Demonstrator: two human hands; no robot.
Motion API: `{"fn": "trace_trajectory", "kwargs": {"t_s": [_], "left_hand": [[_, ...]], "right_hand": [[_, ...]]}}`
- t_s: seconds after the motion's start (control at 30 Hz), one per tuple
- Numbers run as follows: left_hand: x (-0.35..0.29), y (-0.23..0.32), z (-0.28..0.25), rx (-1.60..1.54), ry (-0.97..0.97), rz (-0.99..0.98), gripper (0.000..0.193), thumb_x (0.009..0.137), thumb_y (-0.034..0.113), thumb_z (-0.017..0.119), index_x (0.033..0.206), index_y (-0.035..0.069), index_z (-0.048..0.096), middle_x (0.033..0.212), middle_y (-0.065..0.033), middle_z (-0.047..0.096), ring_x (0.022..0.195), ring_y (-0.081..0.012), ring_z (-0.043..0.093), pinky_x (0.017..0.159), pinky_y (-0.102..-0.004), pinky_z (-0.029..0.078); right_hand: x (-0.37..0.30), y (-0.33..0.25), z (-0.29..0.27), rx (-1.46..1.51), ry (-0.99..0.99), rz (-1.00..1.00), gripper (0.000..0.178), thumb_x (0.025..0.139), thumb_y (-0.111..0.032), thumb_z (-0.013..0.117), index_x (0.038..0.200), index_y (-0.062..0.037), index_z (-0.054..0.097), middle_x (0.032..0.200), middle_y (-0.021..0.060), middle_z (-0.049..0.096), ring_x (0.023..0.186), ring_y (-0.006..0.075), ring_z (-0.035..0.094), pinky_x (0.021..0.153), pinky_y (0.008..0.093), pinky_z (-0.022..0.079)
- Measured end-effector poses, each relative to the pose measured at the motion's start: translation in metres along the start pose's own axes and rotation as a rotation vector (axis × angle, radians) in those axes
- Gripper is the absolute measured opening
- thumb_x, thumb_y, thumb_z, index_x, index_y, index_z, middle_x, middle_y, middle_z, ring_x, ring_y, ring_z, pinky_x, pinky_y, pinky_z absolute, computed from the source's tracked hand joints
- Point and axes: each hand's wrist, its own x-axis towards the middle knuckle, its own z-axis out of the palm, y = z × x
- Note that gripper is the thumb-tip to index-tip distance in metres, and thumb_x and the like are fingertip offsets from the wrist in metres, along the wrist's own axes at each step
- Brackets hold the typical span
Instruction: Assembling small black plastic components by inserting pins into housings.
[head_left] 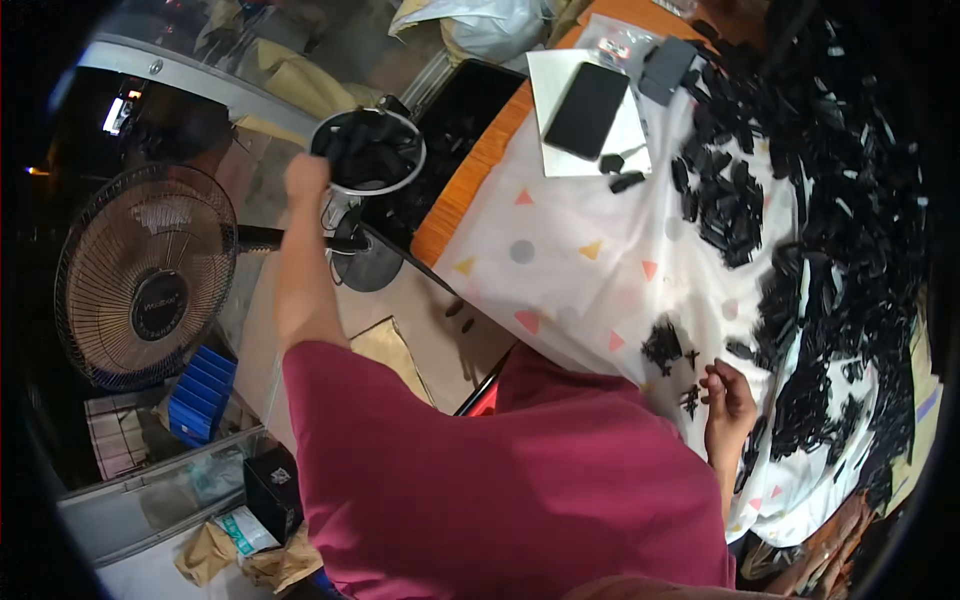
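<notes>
My left hand (307, 180) is stretched out at the left side of a round, light-rimmed bucket (417, 165). It looks closed, with its fingers mostly hidden; whether it grips the rim I cannot tell. Dark pieces (372, 150) fill the bucket. Over the patterned white tablecloth (570, 290), my right hand (732, 405) has its fingers curled in, and what may be between the fingertips is too small to name. Close to it lie small black parts (690, 400) and a little dark heap (661, 345).
Black pieces (840, 200) are piled along the table's right side. A phone (588, 110) rests on white paper (555, 160) beside a dark grey block (667, 70). To the left stands a fan (150, 280), with a blue ridged object (203, 395) below. A dark tray (470, 110) sits behind the bucket.
</notes>
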Motion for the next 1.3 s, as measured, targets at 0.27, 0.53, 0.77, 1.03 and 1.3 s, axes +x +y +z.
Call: {"fn": "trace_trajectory", "kwargs": {"t_s": [0.27,0.53,0.77,1.03,1.3], "left_hand": [[0.048,0.090,0.020,0.134,0.299,-0.020,0.018,0.082,0.015,0.044,0.088,0.008,0.059,0.082,-0.0118,0.062,0.072,-0.0317,0.063,0.058,-0.0430,0.052],[0.064,0.032,-0.088,0.088,0.238,0.131,0.030,0.078,0.028,0.048,0.090,0.005,0.062,0.081,-0.0181,0.062,0.075,-0.0372,0.060,0.065,-0.0417,0.049],[-0.061,0.108,-0.109,-1.299,-0.666,0.242,0.024,0.077,0.005,0.051,0.100,0.002,0.056,0.087,-0.0052,0.059,0.080,-0.0148,0.055,0.073,-0.0260,0.043],[-0.118,0.268,-0.184,-0.509,0.020,0.956,0.051,0.075,0.017,0.059,0.120,0.001,0.043,0.117,-0.0188,0.048,0.110,-0.0334,0.044,0.092,-0.0359,0.034],[-0.091,0.489,-0.232,-0.645,-0.022,1.377,0.051,0.075,0.022,0.061,0.118,0.000,0.045,0.121,-0.0192,0.044,0.114,-0.0315,0.041,0.096,-0.0335,0.032]], "right_hand": [[-0.008,-0.005,-0.007,-0.131,0.062,-0.007,0.026,0.085,-0.016,0.056,0.104,0.0022,0.055,0.089,0.0059,0.061,0.076,0.0097,0.056,0.062,0.0206,0.043],[-0.003,0.003,-0.011,-0.228,0.090,-0.097,0.018,0.082,-0.007,0.056,0.098,-0.0007,0.058,0.087,0.0045,0.061,0.073,0.0102,0.057,0.061,0.0223,0.046],[-0.006,0.016,-0.032,-0.174,0.068,-0.159,0.015,0.079,-0.002,0.056,0.092,-0.0038,0.061,0.080,0.0100,0.060,0.062,0.0196,0.056,0.056,0.0285,0.044],[-0.002,0.054,-0.128,-0.584,0.683,-0.418,0.022,0.073,0.002,0.060,0.095,-0.0032,0.058,0.095,0.0112,0.058,0.082,0.0221,0.055,0.065,0.0280,0.045],[0.043,0.084,-0.171,-0.837,0.619,0.200,0.054,0.083,-0.043,0.049,0.123,-0.0074,0.042,0.116,0.0231,0.045,0.105,0.0375,0.046,0.087,0.0390,0.039]]}}
